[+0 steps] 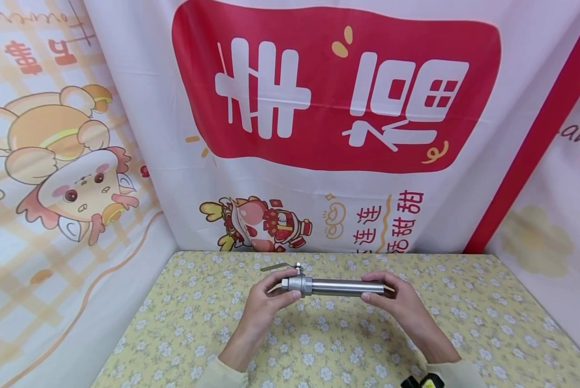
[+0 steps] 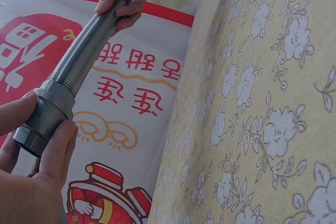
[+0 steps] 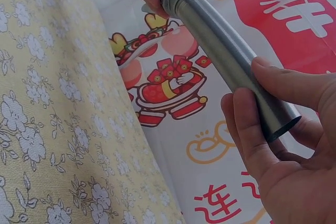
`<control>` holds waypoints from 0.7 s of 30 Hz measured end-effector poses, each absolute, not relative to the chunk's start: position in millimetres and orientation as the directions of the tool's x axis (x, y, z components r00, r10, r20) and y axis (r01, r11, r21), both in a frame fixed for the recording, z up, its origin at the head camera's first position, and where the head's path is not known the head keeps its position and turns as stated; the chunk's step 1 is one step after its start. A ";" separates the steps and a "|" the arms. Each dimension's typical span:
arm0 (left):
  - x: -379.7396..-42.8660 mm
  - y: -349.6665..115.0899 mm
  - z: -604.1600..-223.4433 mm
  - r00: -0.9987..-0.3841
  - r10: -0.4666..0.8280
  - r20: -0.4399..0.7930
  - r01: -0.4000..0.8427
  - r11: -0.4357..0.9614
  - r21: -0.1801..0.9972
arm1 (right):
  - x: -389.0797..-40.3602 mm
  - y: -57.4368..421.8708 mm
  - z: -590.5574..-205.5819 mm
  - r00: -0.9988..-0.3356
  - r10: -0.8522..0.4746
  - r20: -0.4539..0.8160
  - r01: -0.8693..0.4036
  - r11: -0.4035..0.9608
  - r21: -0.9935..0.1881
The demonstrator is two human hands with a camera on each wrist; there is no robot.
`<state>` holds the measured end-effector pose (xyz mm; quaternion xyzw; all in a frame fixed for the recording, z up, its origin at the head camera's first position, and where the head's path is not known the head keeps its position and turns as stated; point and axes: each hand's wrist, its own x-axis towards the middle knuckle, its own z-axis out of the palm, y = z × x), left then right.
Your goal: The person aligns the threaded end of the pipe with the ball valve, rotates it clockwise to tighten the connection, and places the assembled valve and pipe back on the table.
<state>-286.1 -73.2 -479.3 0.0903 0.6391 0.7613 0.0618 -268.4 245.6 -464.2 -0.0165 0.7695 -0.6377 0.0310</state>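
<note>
A metal ball valve (image 1: 297, 284) with a flat lever handle (image 1: 276, 267) is joined to a straight steel pipe (image 1: 343, 287), and both are held up over the table. My left hand (image 1: 269, 299) grips the valve body between thumb and fingers. Around the pipe's far right end, my right hand (image 1: 398, 299) pinches with its thumb and fingers. Threads (image 2: 65, 81) show where the pipe meets the valve (image 2: 47, 114) in the left wrist view. The open pipe end (image 3: 283, 127) appears beside the right palm in the right wrist view.
A floral yellow cloth (image 1: 319, 345) covers the table. Behind it hangs a white printed curtain (image 1: 154, 108) with a red panel, and more printed cloth (image 1: 139, 280) stands at the left side. A black and yellow object (image 1: 423, 381) is by the right sleeve.
</note>
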 end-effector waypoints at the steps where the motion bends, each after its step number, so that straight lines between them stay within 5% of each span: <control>1: -286.1 -73.1 -479.0 -0.976 0.209 0.057 0.020 -0.177 0.984 | -268.4 245.7 -464.2 -0.998 -0.063 -0.029 0.017 0.185 -0.983; 21: -286.0 -72.5 -478.9 -0.976 0.203 0.071 0.036 -0.171 0.985 | -268.8 246.4 -464.1 -0.997 -0.056 -0.054 0.046 0.129 -0.991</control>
